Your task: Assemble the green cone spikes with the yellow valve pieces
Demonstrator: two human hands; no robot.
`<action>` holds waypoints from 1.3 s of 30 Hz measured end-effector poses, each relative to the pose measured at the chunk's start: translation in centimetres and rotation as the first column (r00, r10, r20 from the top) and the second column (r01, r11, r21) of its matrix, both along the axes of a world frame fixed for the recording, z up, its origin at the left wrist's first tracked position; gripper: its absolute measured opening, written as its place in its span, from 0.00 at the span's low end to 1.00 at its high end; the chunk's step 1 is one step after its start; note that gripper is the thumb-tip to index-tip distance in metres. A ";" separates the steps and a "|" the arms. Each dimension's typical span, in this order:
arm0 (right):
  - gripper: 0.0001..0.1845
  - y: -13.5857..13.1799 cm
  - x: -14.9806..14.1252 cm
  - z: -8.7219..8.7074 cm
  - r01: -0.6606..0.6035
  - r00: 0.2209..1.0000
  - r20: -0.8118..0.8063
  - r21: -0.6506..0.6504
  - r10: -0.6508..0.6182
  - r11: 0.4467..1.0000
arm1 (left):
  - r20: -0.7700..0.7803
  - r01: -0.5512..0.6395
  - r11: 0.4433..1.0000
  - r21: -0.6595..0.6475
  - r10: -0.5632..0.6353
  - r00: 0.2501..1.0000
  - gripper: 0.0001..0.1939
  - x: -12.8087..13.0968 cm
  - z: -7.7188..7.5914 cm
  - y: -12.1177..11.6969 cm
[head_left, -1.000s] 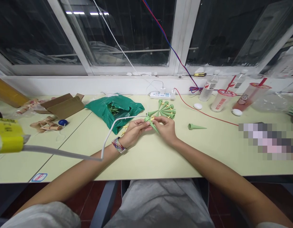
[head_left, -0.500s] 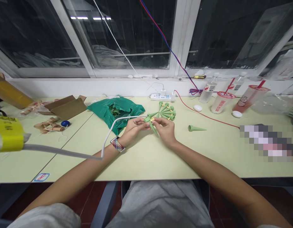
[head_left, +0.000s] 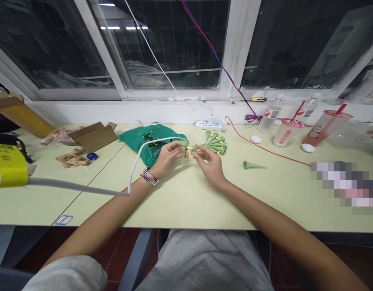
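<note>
My left hand, with a woven watch band on its wrist, is closed around a green plant-watering spike, wide end up and point down. Opposite it, my right hand pinches a small yellow-and-green valve piece against the spike's side. Whether the valve piece is seated in the spike cannot be made out. Just behind my right hand, several green spikes with yellow valves lie fanned out, points together. A single spike without a visible valve lies apart on the right.
A torn green plastic bag holding more green pieces lies behind my left hand. A white cable crosses above my left forearm. A power strip, drink cups, a bottle and an open cardboard box stand along the back of the table.
The held spike has turned from slanted to nearly upright. My right hand has drawn slightly away from my left, and the valve piece now shows between them. The view has shifted a little.
</note>
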State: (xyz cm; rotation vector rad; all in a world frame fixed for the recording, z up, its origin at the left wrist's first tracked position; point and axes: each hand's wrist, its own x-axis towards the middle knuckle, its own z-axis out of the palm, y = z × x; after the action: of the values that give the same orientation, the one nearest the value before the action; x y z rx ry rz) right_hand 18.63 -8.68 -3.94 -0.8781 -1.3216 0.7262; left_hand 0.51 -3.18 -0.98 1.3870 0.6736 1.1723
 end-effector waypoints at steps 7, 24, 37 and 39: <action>0.11 -0.6 -3.1 -1.8 -0.216 0.684 0.729 0.180 0.017 0.960 | 0.070 -0.192 0.981 -0.027 0.193 0.979 0.15 -2.6 1.0 1.9; 0.12 0.0 -4.6 -2.3 -0.389 0.445 0.894 0.249 -0.057 0.887 | 0.132 -0.256 0.965 -0.053 0.261 0.956 0.15 -4.0 1.2 2.7; 0.10 -0.9 3.3 -2.5 -0.122 0.822 0.569 0.175 0.001 0.977 | -0.121 0.168 0.977 -0.131 -0.184 0.975 0.23 -1.4 0.2 -0.9; 0.09 -0.8 4.3 -2.2 -0.040 0.886 0.462 0.168 -0.043 0.985 | -0.133 0.190 0.973 -0.132 -0.208 0.969 0.20 -1.1 -0.2 -1.1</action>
State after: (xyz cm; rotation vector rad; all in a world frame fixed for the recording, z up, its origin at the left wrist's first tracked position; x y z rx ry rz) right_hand 22.95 -9.44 -6.16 -0.9456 -1.7815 0.3972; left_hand -0.62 -4.31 -1.14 1.4132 0.6782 0.8650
